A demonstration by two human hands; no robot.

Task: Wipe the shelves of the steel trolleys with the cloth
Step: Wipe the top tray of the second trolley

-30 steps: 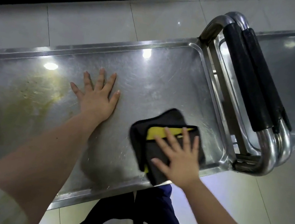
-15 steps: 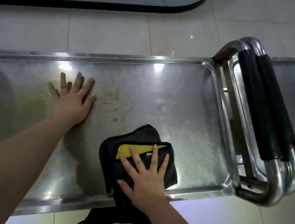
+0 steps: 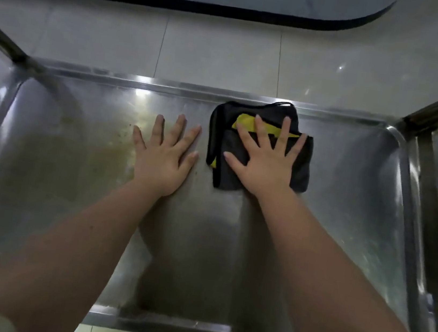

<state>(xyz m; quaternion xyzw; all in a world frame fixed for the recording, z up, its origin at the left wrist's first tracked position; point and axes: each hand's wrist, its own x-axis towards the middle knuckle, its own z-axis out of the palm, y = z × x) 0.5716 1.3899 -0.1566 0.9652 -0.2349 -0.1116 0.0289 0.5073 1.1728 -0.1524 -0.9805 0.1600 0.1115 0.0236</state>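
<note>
Pressing flat on the folded grey-and-yellow cloth [image 3: 302, 172], the right hand [image 3: 264, 166] is spreading its fingers [image 3: 286, 130] wide over it, gripping nothing. The cloth is lying near the far rim of the steel trolley's top shelf [image 3: 348, 198], right of centre. The left hand [image 3: 164, 155] is resting palm down on the bare steel just beside the cloth, fingers straight and fanned, holding nothing. A yellowish-brown stain [image 3: 73, 151] is showing on the shelf's left half.

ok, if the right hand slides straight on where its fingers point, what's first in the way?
Probably the shelf's raised far rim; the cloth under the right hand already reaches it, as far as this view shows.
</note>
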